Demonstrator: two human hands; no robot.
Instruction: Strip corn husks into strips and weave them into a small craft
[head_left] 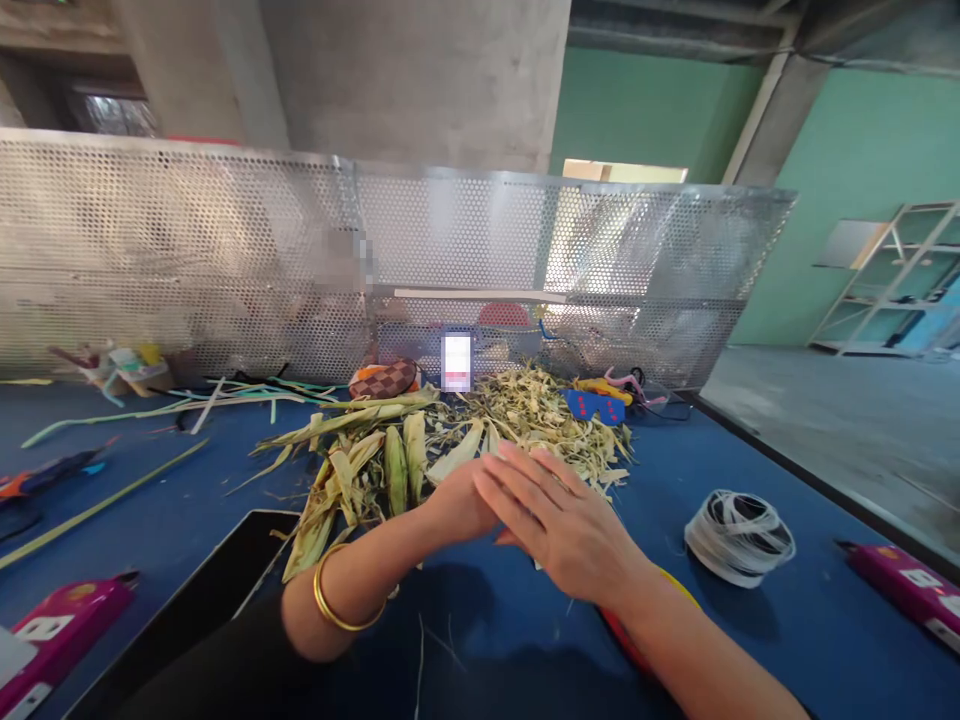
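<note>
My left hand (461, 503) and my right hand (562, 515) meet over the middle of the blue table. The right lies across the left, its fingers stretched out and close together, their tips over the left hand. The left hand's fingers are mostly hidden beneath it, and whether anything lies between the palms does not show. Just behind the hands is a pile of dried corn husks (394, 465), with whole pale green leaves at the left. Shredded husk strips (529, 405) are heaped behind and to the right. A pale husk leaf (456, 455) shows directly behind my left hand.
A black tray (225, 570) lies at the left, near a magenta tool (71, 630). Another magenta tool (911, 590) and a roll of white strips (739, 537) sit at the right. A lit phone (457, 362) stands before the perforated metal screen (465, 235).
</note>
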